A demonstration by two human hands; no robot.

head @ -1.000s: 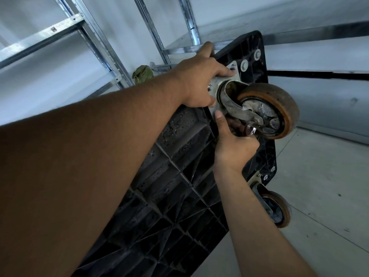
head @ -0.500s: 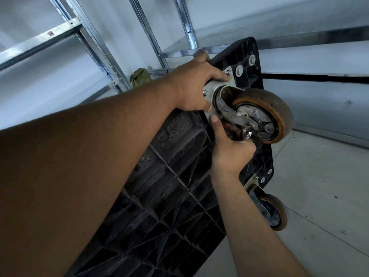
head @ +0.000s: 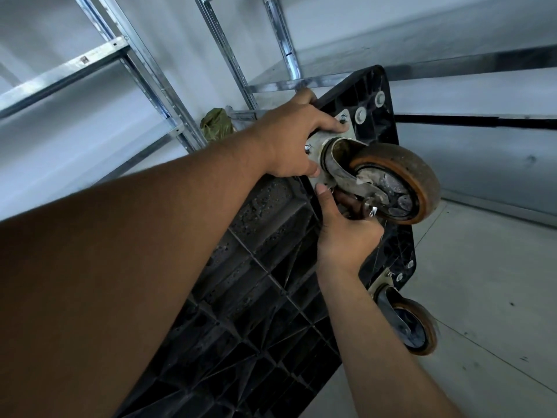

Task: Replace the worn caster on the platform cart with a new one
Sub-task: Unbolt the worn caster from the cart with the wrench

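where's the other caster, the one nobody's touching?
Head view, lower right: the second caster is mounted at the platform cart's lower corner near the floor, below the right hand and the upper caster.

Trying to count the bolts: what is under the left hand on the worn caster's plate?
The left hand grips the mounting plate of the worn caster. Two bolt ends show beside its fingers; the plate's upper-left corner, and any bolt there, is covered.
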